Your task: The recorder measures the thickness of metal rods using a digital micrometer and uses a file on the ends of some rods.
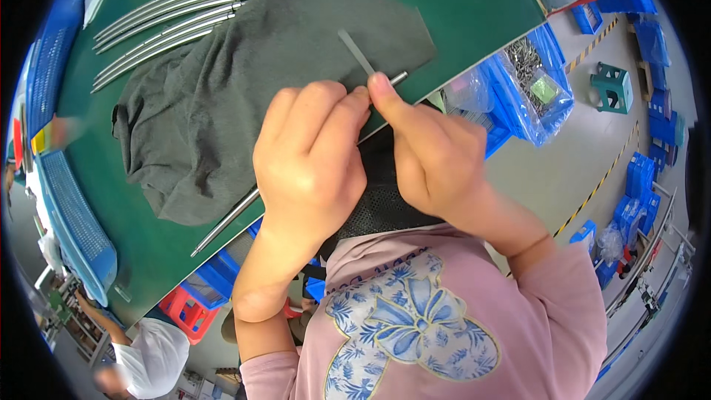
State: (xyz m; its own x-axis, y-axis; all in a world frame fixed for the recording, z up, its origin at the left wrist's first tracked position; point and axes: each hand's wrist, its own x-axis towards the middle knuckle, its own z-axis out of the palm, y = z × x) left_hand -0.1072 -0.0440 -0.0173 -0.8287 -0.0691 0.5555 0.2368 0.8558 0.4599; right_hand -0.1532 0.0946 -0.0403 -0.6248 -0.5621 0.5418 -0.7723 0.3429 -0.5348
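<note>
A slim, shiny metal rod (229,220) with a tapered lower end runs diagonally across me, partly hidden by my hands. My left hand (311,152) is closed around its middle. Its upper tip shows just past my right hand (433,144), whose fingers are closed. My right thumb presses on the lower end of a thin, flat grey strip (356,52) that crosses the rod; the exact contact is hidden. Both hands are over the near edge of a dark grey cloth (222,104) spread on the green table (474,0).
Several similar metal rods (167,18) lie side by side at the far left, their ends on the cloth. Blue baskets (74,215) line the left. To the right are a blue bin of small metal parts (522,67) and a green stool (612,87). Another person (152,355) is at lower left.
</note>
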